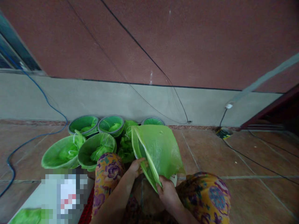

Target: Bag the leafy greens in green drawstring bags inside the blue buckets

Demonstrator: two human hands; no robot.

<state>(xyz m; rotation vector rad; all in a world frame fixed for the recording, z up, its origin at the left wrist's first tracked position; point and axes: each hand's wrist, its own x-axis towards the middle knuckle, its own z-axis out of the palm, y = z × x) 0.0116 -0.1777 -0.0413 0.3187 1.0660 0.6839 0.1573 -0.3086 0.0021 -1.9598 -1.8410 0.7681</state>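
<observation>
I log: left hand [137,166] pinching green bag [161,146] at open edge; right hand [167,193] gripping lower corner; bag-lined bowls [97,149] on floor [233,161] by wall [163,99].

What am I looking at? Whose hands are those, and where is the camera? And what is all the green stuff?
There is no machine here, just a person. The camera sits on their head and looks down, so you see what they see. This is the only picture, and it looks a bit squashed.

The person sits on a brown tiled floor, with their knees in flowery cloth. Their left hand and right hand both pinch a green plastic bag with their fingers, holding it up in front of them.

Behind the bag, near the wall, stand several round bowls with more green plastic inside them. A blue cable and thin black cables run across the wall and floor.
</observation>
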